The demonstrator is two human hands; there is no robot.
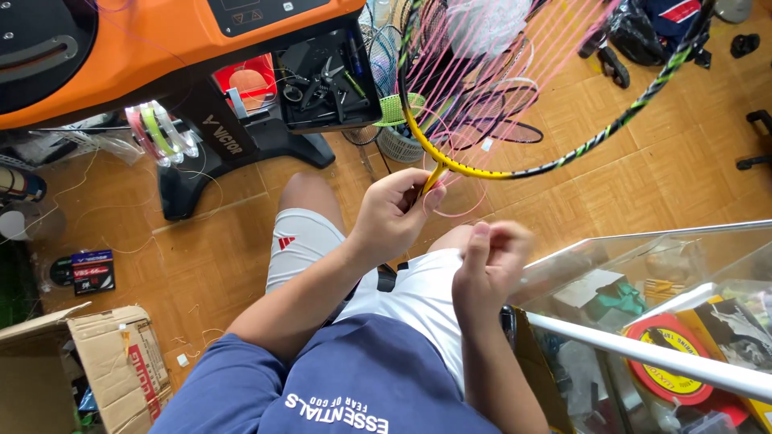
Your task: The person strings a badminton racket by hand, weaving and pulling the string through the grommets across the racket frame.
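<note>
Plainly, the left hand [394, 215] is closed around the throat of the racket [515, 104], thumb and fingers wrapped where the yellow frame meets the shaft, and the head of the racket hangs out over the wooden floor [627, 177], above the person's knee. The right hand [486, 269] sits lower and nearer the body, fingers curled in and pinched together; it seems to have a pink string [462, 197] between the fingertips, though motion blur keeps me from being sure.

Risks, as I judge them: the pink strings run slack and looped through the frame (several loops droop below the rim), so a pull on one strand could snag or knot another. The grip is at one end only, so the head could swing into the orange machine [121, 48] or its tool tray [326, 80]. The glass case [643, 265] at the right stands close by the right elbow and could be knocked.

Hidden or unclear: the racket handle lies behind the left hand and lap. The frame's upper part is cut off by the top edge. Where the string ends cannot be traced. The cardboard box [96, 362] at the lower left is cut off too.
</note>
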